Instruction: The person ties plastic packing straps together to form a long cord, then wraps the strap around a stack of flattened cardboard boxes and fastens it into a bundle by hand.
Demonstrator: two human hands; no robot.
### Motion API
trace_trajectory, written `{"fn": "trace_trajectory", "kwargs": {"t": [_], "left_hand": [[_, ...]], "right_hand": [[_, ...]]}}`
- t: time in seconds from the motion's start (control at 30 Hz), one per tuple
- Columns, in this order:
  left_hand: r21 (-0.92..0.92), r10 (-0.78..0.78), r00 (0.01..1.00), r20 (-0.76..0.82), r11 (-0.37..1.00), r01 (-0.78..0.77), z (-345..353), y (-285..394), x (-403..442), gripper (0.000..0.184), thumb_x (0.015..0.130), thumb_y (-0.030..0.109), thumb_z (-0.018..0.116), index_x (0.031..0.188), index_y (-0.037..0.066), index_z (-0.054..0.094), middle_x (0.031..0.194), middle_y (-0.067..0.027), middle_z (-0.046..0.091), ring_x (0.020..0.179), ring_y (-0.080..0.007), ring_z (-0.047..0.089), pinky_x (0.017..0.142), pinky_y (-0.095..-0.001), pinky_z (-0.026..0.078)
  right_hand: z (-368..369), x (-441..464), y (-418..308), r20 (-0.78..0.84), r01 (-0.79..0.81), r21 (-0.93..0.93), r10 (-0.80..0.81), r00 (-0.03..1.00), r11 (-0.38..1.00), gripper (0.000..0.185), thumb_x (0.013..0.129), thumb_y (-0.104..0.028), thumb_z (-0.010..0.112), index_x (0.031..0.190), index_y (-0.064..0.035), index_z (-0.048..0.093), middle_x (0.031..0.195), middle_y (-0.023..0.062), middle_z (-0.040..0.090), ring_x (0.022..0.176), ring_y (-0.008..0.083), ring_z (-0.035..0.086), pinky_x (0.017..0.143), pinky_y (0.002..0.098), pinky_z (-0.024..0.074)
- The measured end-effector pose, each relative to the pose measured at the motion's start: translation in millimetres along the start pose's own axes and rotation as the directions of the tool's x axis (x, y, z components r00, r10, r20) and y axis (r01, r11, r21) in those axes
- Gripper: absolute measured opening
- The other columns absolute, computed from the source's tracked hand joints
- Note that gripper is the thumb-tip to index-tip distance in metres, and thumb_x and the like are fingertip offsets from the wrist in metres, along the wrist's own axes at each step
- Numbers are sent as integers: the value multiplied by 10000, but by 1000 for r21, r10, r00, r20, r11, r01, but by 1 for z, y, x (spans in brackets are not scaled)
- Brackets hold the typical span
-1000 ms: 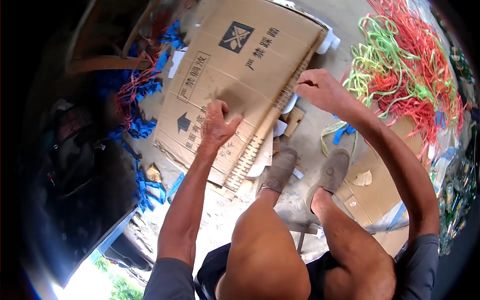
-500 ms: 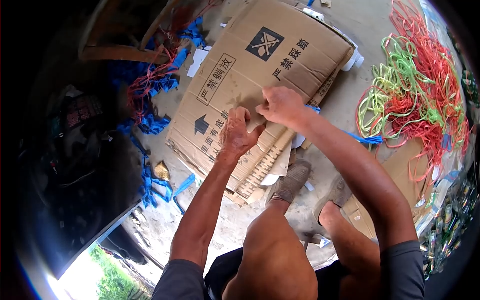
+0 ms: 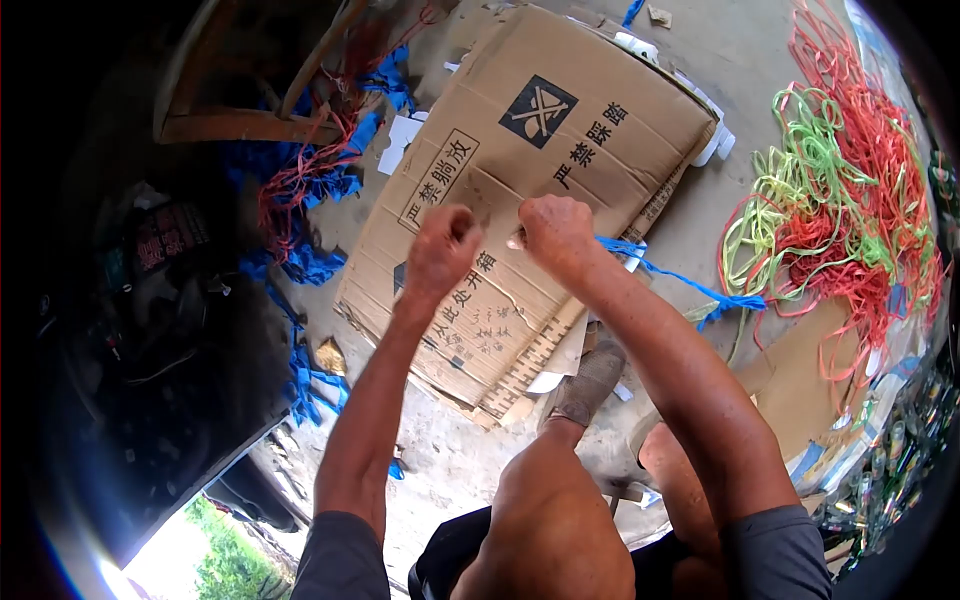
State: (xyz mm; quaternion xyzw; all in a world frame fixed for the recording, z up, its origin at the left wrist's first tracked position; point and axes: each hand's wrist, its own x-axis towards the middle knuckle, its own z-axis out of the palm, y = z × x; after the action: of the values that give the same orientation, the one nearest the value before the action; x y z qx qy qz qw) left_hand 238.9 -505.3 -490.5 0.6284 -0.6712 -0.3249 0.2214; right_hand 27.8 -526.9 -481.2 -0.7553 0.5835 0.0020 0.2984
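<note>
A stack of flattened brown cardboard boxes (image 3: 500, 100), printed in black, lies on the floor before me. Above its middle, my left hand (image 3: 443, 250) is closed, its fingers curled; what they pinch, if anything, is too small to tell. Close to its right, my right hand (image 3: 556, 235) is also closed over the cardboard, with a tiny pale bit at its fingertips that I cannot identify. A blue strap (image 3: 690, 285) runs from behind my right wrist across the stack's edge to a frayed bunch on the right; its other end is hidden.
Tangled red and green straps (image 3: 825, 220) lie at the right, near flat cardboard (image 3: 810, 385) and a heap of bottles (image 3: 885, 470). Blue strips (image 3: 315, 265) and a wooden frame (image 3: 240, 127) are on the left. My shoe (image 3: 590, 385) is beside the stack.
My right hand came in from beyond the stack's right edge to above its middle. The blue strap now stretches over that edge. My left hand has lifted slightly and its fingers have curled.
</note>
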Motion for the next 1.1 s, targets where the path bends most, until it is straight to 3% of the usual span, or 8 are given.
{"fn": "trace_trajectory", "kwargs": {"t": [0.03, 0.1, 0.17, 0.27, 0.37, 0.67, 0.93, 1.1], "left_hand": [[-17, 17, 995, -94, 1000, -19, -8, -5, 18, 242, 894, 147, 748, 1095, 25, 689, 1020, -128, 651, 863, -250, 664, 783, -375, 559], [203, 115, 971, -208, 977, -72, -28, -21, 61, 228, 932, 131, 740, 1131, 26, 701, 1022, -116, 686, 869, -209, 668, 785, -322, 558], [361, 250, 937, -245, 920, -151, -43, -44, 104, 208, 958, 164, 702, 1114, 28, 707, 1030, -138, 693, 857, -258, 669, 791, -350, 558], [466, 301, 926, -229, 869, -167, -57, -63, 154, 276, 968, 255, 636, 1139, 60, 732, 1130, -187, 694, 1022, -391, 663, 929, -451, 529], [318, 183, 961, -209, 942, -110, -57, -81, 195, 320, 986, 285, 597, 1177, 71, 738, 1140, -210, 713, 1073, -405, 658, 944, -469, 521], [372, -257, 965, 45, 901, 223, -46, -115, 254, 579, 1046, 482, 378, 1257, 45, 693, 1348, -265, 638, 1255, -506, 563, 1059, -515, 446], [361, -417, 906, 67, 857, 368, -39, -139, 263, 618, 1047, 478, 355, 1299, 10, 670, 1408, -291, 594, 1315, -506, 523, 1106, -524, 398], [411, -240, 970, 30, 888, 207, -38, -167, 273, 520, 1009, 414, 472, 1118, -6, 759, 1157, -260, 728, 1114, -489, 652, 964, -485, 507]], "right_hand": [[0, 1, 3, -2, 13, 7, -13, 1000, 1000, 219, 844, -294, 797, 952, -104, 785, 959, 129, 770, 934, 323, 760, 763, 427, 605], [0, 4, 6, 1, 25, 26, -25, 1000, 999, 253, 837, -322, 810, 950, -97, 786, 963, 135, 770, 938, 331, 758, 764, 431, 604], [-2, 4, 7, 6, 23, 52, -24, 1000, 998, 289, 830, -351, 821, 942, -88, 780, 960, 143, 767, 932, 341, 756, 762, 436, 603], [-2, 3, 9, -5, 33, 79, -32, 999, 996, 315, 819, -374, 834, 929, -84, 775, 943, 152, 763, 920, 348, 755, 752, 443, 601], [-6, 3, 10, 7, 32, 116, -33, 999, 993, 333, 807, -378, 846, 917, -73, 768, 907, 156, 758, 902, 349, 755, 741, 454, 599], [-2, 5, 16, -6, 57, 174, -57, 998, 983, 330, 806, -363, 853, 871, -55, 754, 824, 155, 743, 822, 346, 758, 699, 437, 598], [7, 6, 23, -114, 115, 217, -92, 989, 969, 383, 789, -386, 857, 782, -24, 732, 756, 177, 721, 739, 361, 740, 628, 450, 574], [5, 8, 23, -68, 94, 224, -81, 994, 970, 384, 790, -387, 858, 796, -22, 742, 753, 179, 721, 740, 357, 744, 630, 450, 575]]}}
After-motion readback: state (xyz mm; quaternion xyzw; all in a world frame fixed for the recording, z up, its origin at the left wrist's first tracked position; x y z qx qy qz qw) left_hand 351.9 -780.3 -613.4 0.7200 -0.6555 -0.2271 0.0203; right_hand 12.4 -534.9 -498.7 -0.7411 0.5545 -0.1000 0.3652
